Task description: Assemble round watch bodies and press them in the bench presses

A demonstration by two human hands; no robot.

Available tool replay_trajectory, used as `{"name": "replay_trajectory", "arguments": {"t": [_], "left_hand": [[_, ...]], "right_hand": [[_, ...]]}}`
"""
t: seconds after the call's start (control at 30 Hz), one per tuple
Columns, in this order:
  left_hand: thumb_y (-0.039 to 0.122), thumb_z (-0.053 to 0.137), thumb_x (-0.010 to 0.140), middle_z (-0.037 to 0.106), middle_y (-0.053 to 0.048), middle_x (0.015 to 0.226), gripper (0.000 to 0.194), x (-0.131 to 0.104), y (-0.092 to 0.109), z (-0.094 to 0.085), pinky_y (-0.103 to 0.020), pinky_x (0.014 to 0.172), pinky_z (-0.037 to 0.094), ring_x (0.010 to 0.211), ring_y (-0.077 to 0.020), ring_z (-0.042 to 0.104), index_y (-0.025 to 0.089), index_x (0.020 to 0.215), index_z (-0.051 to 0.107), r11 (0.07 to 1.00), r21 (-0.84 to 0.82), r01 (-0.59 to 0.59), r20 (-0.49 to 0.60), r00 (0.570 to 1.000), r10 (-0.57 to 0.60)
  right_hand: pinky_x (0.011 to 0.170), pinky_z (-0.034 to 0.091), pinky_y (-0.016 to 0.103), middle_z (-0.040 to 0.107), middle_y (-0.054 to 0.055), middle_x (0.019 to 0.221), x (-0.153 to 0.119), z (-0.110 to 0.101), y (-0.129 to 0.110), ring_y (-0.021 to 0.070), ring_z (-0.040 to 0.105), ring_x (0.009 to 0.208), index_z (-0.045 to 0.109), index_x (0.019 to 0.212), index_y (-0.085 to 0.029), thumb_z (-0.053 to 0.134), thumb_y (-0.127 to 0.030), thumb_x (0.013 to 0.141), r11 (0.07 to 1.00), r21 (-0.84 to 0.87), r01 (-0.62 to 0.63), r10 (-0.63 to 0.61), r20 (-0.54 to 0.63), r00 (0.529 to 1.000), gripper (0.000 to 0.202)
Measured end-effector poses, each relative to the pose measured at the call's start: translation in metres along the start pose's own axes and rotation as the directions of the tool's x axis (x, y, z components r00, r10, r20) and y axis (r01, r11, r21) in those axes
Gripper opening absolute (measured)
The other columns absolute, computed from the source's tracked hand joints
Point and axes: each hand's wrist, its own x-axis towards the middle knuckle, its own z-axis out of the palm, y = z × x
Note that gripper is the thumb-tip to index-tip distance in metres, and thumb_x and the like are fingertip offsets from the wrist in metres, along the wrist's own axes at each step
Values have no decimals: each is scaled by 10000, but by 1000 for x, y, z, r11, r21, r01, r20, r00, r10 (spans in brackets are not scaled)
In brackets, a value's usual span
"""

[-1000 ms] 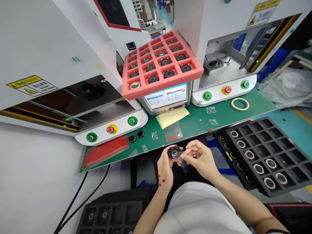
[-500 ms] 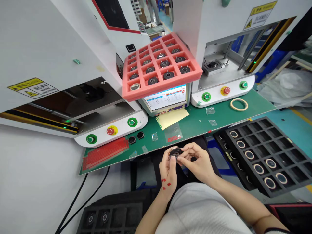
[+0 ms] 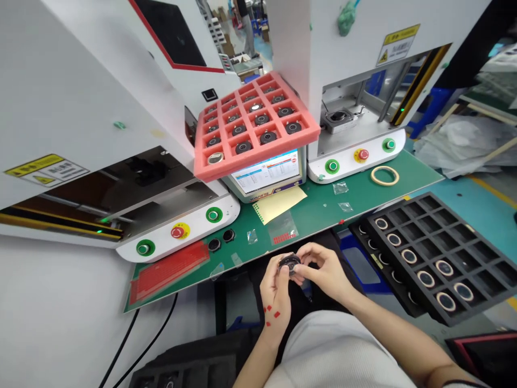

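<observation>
1. Left machine [image 3: 92, 97], white, stands beyond the left hand and to its left; right machine [image 3: 351, 59] stands beyond the right hand.
2. The green surface [image 3: 412, 178] runs just beyond both hands.
3. Black tray [image 3: 452, 237], partly filled with ringed discs, lies to the right of the right hand.
4. Pink tray [image 3: 258, 154], holding round dark units, sits beyond the hands, over a monitor [image 3: 266, 175].
5. Red sheet [image 3: 173, 272] lies left of the left hand.
6. Left hand [image 3: 278, 293] grips the round black part [image 3: 291, 262], thumb on its face; right hand [image 3: 325, 272] is curled at that part's right side, though whether it grips or merely touches, I cannot tell.
7. Red pieces [image 3: 277, 314] dot the left wrist.
</observation>
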Motion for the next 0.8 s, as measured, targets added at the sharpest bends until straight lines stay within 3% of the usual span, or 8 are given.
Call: {"name": "replay_trajectory", "arguments": {"t": [0.07,0.13,0.27,0.4,0.5,0.6,0.7,0.8], "left_hand": [[436,607,867,708,-85,935,320,1,0,1,-257,588,543,708,-194,678,160,1001,698,1000,20,14,32,999,-15],[437,635,843,713,-83,952,329,3,-3,3,-269,587,551,730,-220,689,167,1018,705,998,20,62,65,996,-63],[491,626,833,717,-83,1042,411,16,-17,3,-311,750,587,860,-241,701,184,1103,675,987,40,153,99,983,-157],[533,666,778,717,-74,1040,467,31,-38,-4,-351,969,527,991,-232,682,186,1090,660,968,161,193,97,973,-210],[552,739,665,733,-66,1011,512,37,-51,-16,-425,1071,449,1051,-278,667,187,1020,682,914,283,290,86,942,-325],[542,758,617,740,-67,1021,528,37,-61,-27,-476,1128,370,1144,-320,625,195,1008,689,842,388,376,50,903,-427],[540,761,608,739,-75,1043,532,35,-66,-29,-490,1125,366,1175,-337,605,201,1011,684,807,431,403,47,883,-467],[551,766,597,741,-85,1039,548,32,-64,-22,-472,1108,393,1161,-334,616,197,1005,677,806,440,397,62,882,-468]], "right_hand": [[544,502,276,594,-32,582,2,-3,2,119,564,505,595,723,-185,765,-407,710,988,129,-90,69,154,986,280],[527,515,291,598,-30,571,2,-6,7,126,571,485,573,683,-186,738,-543,711,979,172,-108,76,181,981,395],[623,564,305,669,-6,673,6,-32,27,154,653,616,591,660,-182,704,-647,684,997,21,-72,73,-54,996,480],[704,566,302,676,-4,797,8,-116,57,145,666,735,637,830,-149,619,-461,884,953,-257,-160,36,-428,903,317],[761,554,326,659,25,952,-2,-203,77,163,644,850,642,945,-145,567,-358,941,841,-430,-327,-44,-658,752,225],[810,546,374,640,55,1057,-16,-279,96,179,632,923,619,1050,-148,576,-340,937,702,-504,-503,-129,-785,606,227],[858,529,411,628,69,1107,-27,-326,117,197,619,981,608,1088,-147,580,-337,933,562,-537,-629,-189,-824,534,247],[886,519,416,627,82,1127,-33,-347,140,205,615,1010,615,1085,-142,582,-332,933,439,-579,-687,-224,-811,541,246]]}}
